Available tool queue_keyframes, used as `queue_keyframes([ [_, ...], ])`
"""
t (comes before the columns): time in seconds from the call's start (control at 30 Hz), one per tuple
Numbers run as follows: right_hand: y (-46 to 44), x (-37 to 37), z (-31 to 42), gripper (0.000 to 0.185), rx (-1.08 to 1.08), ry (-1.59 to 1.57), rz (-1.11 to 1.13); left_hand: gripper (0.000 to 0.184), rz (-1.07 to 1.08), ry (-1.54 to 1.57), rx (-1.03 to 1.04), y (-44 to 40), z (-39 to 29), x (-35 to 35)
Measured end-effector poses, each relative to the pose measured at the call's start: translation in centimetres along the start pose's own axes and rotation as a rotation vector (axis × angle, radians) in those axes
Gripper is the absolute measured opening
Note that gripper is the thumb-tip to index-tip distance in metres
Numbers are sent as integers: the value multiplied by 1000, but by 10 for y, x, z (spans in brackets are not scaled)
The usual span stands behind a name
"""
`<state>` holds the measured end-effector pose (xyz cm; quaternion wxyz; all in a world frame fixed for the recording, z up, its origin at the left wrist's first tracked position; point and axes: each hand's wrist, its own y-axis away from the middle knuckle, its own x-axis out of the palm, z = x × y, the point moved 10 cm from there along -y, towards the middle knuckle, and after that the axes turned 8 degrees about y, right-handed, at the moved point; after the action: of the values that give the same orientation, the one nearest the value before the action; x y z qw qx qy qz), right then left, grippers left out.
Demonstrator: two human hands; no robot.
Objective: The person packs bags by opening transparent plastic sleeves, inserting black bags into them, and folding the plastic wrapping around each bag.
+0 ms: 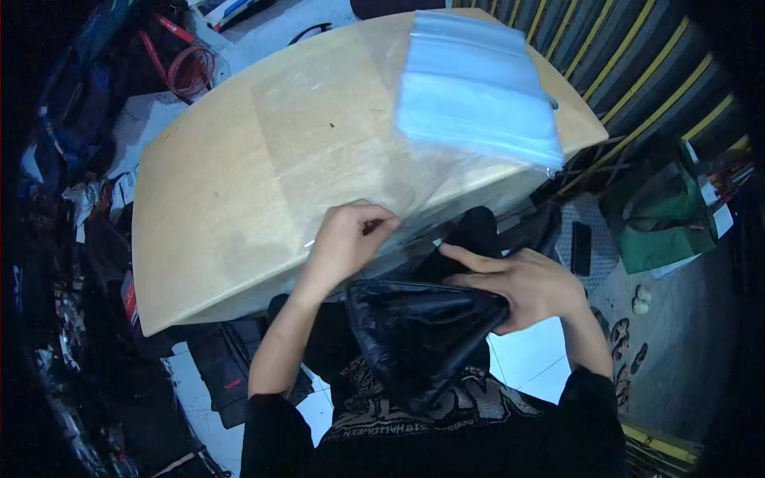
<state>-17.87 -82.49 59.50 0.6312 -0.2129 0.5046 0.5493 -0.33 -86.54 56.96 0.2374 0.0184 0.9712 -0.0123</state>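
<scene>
My left hand is over the table's near edge, thumb and fingers pinched together at the border of a clear plastic bag lying flat on the wood. The film is thin, and its exact edge in the fingers is hard to make out. My right hand grips the right corner of a shiny black folded bundle, its index finger stretched out to the left. The bundle hangs in front of my chest, wide at the top and narrowing downward. Whether it is cloth or plastic I cannot tell.
On the curved wooden table lies a stack of bluish clear plastic bags. A green bag and a dark phone are at the right. Folded dark clothing lies lower left, near a red cord farther up.
</scene>
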Motion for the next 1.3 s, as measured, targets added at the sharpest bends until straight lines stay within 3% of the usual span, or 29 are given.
queue_keyframes([
  [0.13,-21,-11,2,84,-51,131,-133,17,138,32,-11,-6,0,3],
  [0.27,-39,-6,-11,77,-27,159,-47,20,214,67,-86,-13,14,0],
  [0.5,-52,4,-20,83,-62,147,-59,17,199,-103,75,-14,-15,-9],
  [0.7,-49,14,-29,81,-30,168,-10,13,-171,-408,438,-2,-45,-26],
  [0.87,-13,5,-21,81,14,48,-91,17,-210,-800,536,10,-53,-12],
  [1.03,54,-27,-4,82,80,-14,-351,12,-254,-470,539,19,-52,-23],
  [1.13,76,-44,4,86,244,95,-516,10,-303,-279,508,18,-42,-28],
  [1.2,71,-48,7,88,231,122,-596,11,-284,-214,460,18,-42,-29],
  [1.3,58,-39,5,91,266,156,-596,12,-286,-71,380,15,-30,-32],
])
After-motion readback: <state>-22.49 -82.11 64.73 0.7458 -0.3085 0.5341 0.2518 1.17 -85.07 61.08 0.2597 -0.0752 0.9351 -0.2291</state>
